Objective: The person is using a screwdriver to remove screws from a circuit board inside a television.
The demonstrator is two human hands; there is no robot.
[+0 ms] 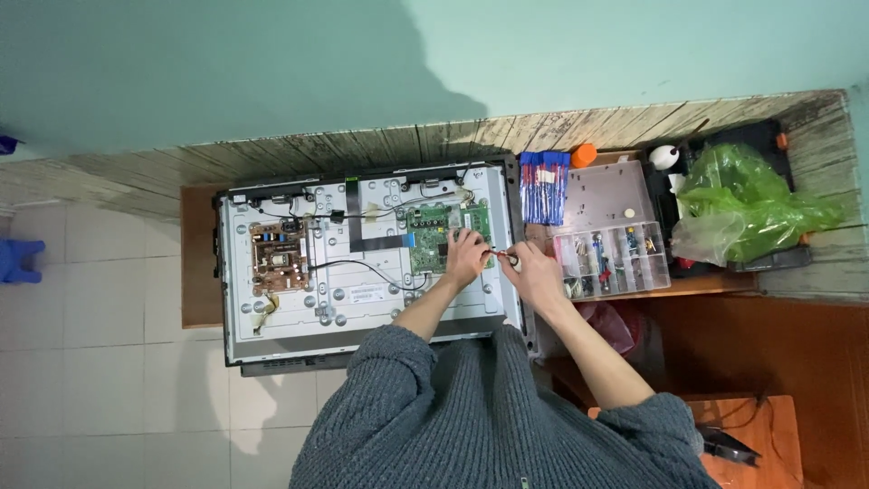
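**Head cam: both hands on a small probe over the opened flat screen**

Head view looked straight down on an opened flat-screen panel lying back-up on a table. The left hand sat on the green circuit board, fingers curled down onto it; whether they pinched anything, I couldn't tell. The right hand was clenched around a thin red-and-black probe. It lay between both hands, long axis roughly left-right, tip pointing toward the left fingers and the board. A clear parts organizer sat just right of that hand.
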